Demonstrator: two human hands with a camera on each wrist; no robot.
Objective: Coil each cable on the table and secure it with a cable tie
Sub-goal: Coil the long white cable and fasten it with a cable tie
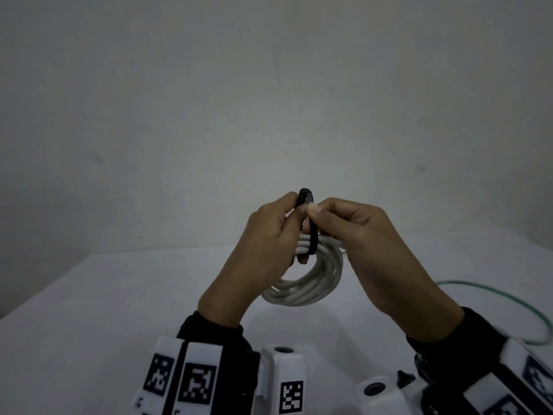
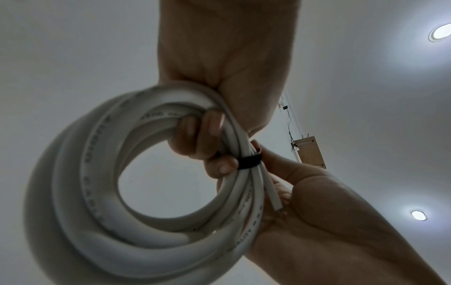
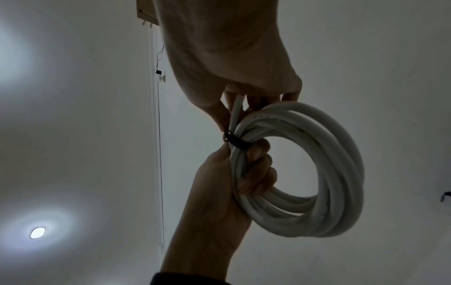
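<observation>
A white cable (image 1: 311, 283) is wound into a coil and held upright above the table (image 1: 119, 295). A black cable tie (image 1: 309, 226) loops round the top of the coil. My left hand (image 1: 291, 211) has its fingers curled through the coil (image 2: 102, 192), thumb against the tie's head. My right hand (image 1: 317, 212) pinches the tie's upper part between thumb and forefinger. The left wrist view shows the tie (image 2: 249, 160) crossing the strands beside a loose cable end (image 2: 274, 198). In the right wrist view the tie (image 3: 235, 142) sits just above my left fingers (image 3: 256, 154).
A thin green cable (image 1: 508, 298) lies loose on the table at the right, running toward its right edge. A plain wall stands behind the table. The wrist views look up at a ceiling with lamps (image 3: 37, 232).
</observation>
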